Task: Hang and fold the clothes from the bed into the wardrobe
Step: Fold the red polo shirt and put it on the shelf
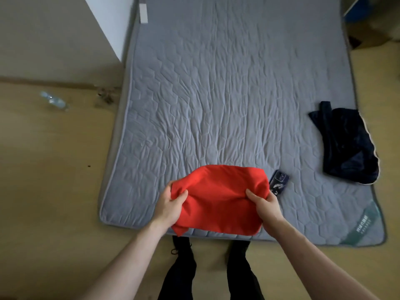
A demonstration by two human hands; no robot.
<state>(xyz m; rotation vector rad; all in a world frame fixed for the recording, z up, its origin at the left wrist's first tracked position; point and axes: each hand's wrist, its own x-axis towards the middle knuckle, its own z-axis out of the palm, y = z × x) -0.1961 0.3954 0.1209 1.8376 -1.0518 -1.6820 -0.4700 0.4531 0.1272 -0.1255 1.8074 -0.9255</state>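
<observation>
A folded red garment [218, 198] is held over the near edge of the grey quilted mattress [227, 94]. My left hand [171, 207] grips its left side, thumb on top. On the right side, my right hand [265, 205] pinches the cloth the same way. A dark navy garment [348, 146] lies crumpled on the mattress at the right edge, apart from both hands. The wardrobe is not in view.
A dark phone [278, 182] lies on the mattress just right of the red garment. A clear plastic bottle [54, 101] lies on the wooden floor at left. A white wall corner [108, 22] stands by the mattress's far left. My legs and shoes [181, 254] are at the mattress foot.
</observation>
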